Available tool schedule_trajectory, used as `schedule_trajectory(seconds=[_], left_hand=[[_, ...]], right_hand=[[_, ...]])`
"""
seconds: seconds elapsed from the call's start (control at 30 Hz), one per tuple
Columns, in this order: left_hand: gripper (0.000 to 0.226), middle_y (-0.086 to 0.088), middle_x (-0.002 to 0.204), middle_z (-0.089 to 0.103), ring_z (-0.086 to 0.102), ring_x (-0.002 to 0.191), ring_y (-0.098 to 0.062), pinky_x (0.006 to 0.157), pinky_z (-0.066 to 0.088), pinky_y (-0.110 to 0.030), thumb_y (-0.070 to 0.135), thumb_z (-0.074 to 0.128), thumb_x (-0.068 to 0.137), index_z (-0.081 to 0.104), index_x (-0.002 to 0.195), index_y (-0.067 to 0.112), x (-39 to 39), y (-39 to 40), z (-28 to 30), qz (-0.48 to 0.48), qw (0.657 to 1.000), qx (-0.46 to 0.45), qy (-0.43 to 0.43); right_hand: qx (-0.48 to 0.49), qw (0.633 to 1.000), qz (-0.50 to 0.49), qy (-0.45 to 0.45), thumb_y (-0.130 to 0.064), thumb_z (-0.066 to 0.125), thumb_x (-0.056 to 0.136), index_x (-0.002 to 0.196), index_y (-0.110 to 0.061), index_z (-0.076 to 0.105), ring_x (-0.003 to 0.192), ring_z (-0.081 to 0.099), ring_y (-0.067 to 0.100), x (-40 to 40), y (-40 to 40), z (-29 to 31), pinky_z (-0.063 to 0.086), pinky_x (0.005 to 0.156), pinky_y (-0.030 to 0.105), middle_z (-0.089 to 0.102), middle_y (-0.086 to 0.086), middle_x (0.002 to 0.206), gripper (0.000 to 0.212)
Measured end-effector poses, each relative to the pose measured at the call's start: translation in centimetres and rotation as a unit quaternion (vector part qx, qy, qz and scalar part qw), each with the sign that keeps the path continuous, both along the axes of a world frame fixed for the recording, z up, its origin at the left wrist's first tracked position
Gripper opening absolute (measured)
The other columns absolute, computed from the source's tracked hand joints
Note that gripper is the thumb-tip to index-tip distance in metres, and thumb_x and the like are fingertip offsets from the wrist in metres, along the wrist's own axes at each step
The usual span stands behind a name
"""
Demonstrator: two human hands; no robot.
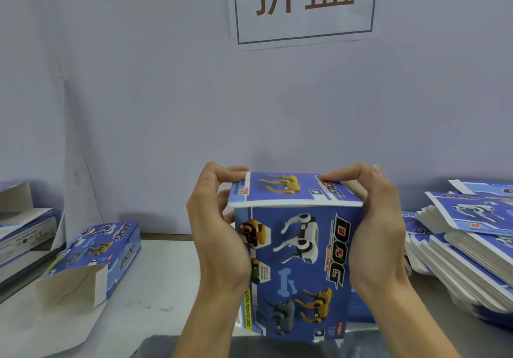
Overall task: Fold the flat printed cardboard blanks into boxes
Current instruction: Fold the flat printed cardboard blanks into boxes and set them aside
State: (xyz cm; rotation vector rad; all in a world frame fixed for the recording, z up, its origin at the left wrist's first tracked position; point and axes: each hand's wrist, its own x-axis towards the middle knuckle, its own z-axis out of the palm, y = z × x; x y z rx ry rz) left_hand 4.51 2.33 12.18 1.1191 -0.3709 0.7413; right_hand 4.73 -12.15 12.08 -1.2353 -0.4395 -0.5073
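Note:
A blue printed cardboard box (298, 269) with robot-dog pictures and the word DOG stands upright in front of me, its top flap (291, 189) folded down over the opening. My left hand (219, 235) grips the box's left side, fingers curled over the flap's far left corner. My right hand (377, 232) grips the right side, fingertips pressing the flap's far right corner. A tall stack of flat printed blanks (469, 241) lies at the right.
A folded box (94, 257) with one end flap open lies on the white table (155, 280) at the left. More boxes (25, 224) sit at the far left edge. A grey wall with a paper sign (304, 5) rises behind the table.

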Motion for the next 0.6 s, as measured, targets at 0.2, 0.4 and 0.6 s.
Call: schedule_trajectory(seconds=[0.2, 0.4, 0.6], left_hand=[[0.024, -0.002, 0.082, 0.065, 0.059, 0.065, -0.011, 0.047, 0.047, -0.021, 0.038, 0.038, 0.092, 0.058, 0.092, 0.024, 0.3, -0.2, 0.1, 0.048, 0.998, 0.030, 0.007], [0.017, 0.010, 0.085, 0.070, 0.070, 0.065, -0.012, 0.052, 0.055, -0.027, 0.030, 0.039, 0.106, 0.054, 0.100, 0.035, 0.7, 1.2, 0.5, 0.016, 0.995, -0.028, 0.094], [0.023, 0.000, 0.108, 0.076, 0.072, 0.103, -0.018, 0.087, 0.054, -0.039, 0.026, 0.045, 0.104, 0.067, 0.110, 0.022, 0.7, 2.8, 1.2, -0.051, 0.991, 0.036, 0.120]], right_hand=[[0.003, 0.999, 0.046, 0.002, -0.048, 0.042, 0.095, 0.113, -0.024, 0.063, 0.073, 0.071, 0.027, 0.2, 0.0, 0.6, 0.057, 0.068, 0.041, 0.075, 0.011, 0.096, 0.037], [-0.110, 0.983, 0.148, -0.002, -0.026, 0.076, 0.084, 0.134, -0.065, 0.039, 0.093, 0.074, 0.032, 0.1, -2.3, 1.0, 0.061, 0.073, 0.044, 0.073, 0.009, 0.115, 0.074], [0.003, 0.998, 0.010, -0.057, -0.048, 0.080, 0.072, 0.134, -0.048, 0.048, 0.083, 0.076, 0.031, -0.7, -4.0, 1.9, 0.060, 0.061, 0.039, 0.076, 0.011, 0.098, 0.070]])
